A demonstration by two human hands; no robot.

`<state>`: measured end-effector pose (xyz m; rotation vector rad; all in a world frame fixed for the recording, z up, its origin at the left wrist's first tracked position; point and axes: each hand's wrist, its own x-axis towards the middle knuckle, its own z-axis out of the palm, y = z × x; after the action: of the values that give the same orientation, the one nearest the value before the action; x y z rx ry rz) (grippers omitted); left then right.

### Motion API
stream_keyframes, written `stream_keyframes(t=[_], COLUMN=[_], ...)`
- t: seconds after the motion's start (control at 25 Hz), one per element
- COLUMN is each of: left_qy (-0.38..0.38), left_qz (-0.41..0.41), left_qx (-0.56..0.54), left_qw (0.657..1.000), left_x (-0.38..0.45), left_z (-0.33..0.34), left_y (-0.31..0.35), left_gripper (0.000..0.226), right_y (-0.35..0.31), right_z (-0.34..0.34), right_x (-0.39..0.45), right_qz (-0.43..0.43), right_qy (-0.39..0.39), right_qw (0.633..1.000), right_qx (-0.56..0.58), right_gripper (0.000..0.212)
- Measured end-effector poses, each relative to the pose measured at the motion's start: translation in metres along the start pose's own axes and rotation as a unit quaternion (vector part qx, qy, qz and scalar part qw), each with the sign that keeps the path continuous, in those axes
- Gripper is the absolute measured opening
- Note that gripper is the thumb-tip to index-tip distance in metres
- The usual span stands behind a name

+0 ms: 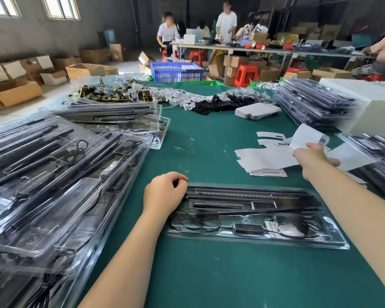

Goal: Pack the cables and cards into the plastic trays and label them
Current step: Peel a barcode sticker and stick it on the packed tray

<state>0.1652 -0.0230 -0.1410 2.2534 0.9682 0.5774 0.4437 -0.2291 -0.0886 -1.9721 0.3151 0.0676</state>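
Note:
A clear plastic tray (340, 242) lies on the green table in front of me, holding black bars and coiled black cables. My left hand (165, 192) rests with curled fingers on the tray's left end, gripping its edge. My right hand (316, 160) reaches to the right and pinches a white paper card (307, 135) lifted above a loose spread of white cards (267, 157). The thumb side of that hand is partly hidden by the paper.
Filled trays are stacked at the left (53, 185), far left (111, 116), right (311, 103) and right edge (378, 156). A white box (378, 112), brass parts (102, 94), black and white small parts (211, 101) lie beyond. People work at a far table.

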Motion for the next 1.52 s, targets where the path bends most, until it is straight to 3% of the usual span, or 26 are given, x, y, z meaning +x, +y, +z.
stream_keyframes(t=[0.12,0.28,0.6,0.8,0.88,1.04,1.16,1.28,1.36,1.44,1.52], left_qy=[-0.004,-0.009,-0.012,-0.012,-0.009,-0.009,-0.010,-0.012,-0.012,-0.012,-0.012], left_qz=[-0.005,-0.010,-0.003,0.005,0.004,0.000,-0.001,0.000,-0.001,-0.002,-0.001], left_qx=[-0.010,-0.017,-0.010,0.001,0.001,-0.005,-0.003,-0.002,-0.003,-0.004,-0.006], left_qw=[1.000,1.000,1.000,1.000,1.000,1.000,1.000,1.000,1.000,1.000,1.000], left_x=[0.000,-0.001,-0.001,0.000,0.001,0.000,0.001,0.000,-0.001,-0.001,0.000], left_z=[0.000,-0.001,-0.002,-0.003,-0.003,-0.002,-0.001,-0.002,-0.002,-0.002,-0.001], left_y=[0.000,0.000,0.000,0.000,0.000,0.000,-0.001,-0.001,-0.001,-0.002,-0.002], left_gripper=[0.021,0.022,0.023,0.023,0.023,0.023,0.023,0.023,0.022,0.022,0.022], right_y=[-0.002,-0.013,0.003,-0.001,-0.010,-0.009,-0.009,-0.013,-0.013,-0.013,-0.012], right_z=[-0.004,-0.002,0.001,-0.002,-0.001,-0.002,0.003,0.005,0.004,0.002,0.004], right_x=[0.006,0.001,0.008,0.011,0.010,0.009,-0.009,-0.035,-0.050,-0.064,-0.076], right_qz=[-0.063,-0.149,-0.071,-0.164,-0.185,-0.195,-0.299,-0.417,-0.412,-0.396,-0.413], right_qy=[-0.069,-0.063,-0.113,-0.125,-0.149,-0.177,-0.140,-0.018,0.027,0.028,0.038], right_qw=[0.996,0.986,0.991,0.978,0.971,0.936,0.920,0.882,0.888,0.902,0.893], right_qx=[-0.012,-0.031,0.016,0.020,-0.025,-0.235,-0.210,-0.219,-0.204,-0.171,-0.174], right_gripper=[0.050,0.051,0.044,0.054,0.059,0.064,0.068,0.056,0.043,0.030,0.024])
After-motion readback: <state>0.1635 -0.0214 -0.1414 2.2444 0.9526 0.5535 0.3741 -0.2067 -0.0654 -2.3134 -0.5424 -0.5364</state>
